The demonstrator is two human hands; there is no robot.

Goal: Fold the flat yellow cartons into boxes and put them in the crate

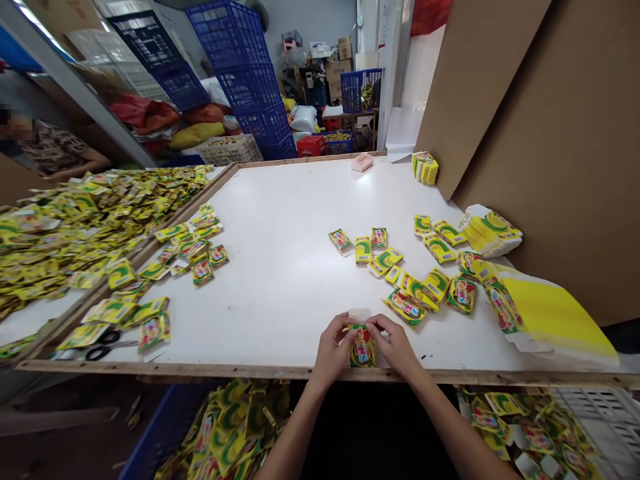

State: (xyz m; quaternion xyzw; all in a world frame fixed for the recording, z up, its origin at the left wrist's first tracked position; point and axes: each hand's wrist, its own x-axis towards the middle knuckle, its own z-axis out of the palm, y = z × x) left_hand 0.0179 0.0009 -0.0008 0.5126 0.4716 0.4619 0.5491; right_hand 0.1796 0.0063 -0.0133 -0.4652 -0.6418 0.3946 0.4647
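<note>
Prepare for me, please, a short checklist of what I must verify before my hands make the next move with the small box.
1. Left hand has hold of the small box: ok, its fingers are at the left edge.
2. Right hand is on the box: ok, its fingers are at the far right corner.
3. Far end is closed: not ok, a pale flap sticks out there.
4. Contents are inside: cannot tell, the interior is hidden.
5. Scissors are away from both hands: ok, they lie near the table's left end.
</note>
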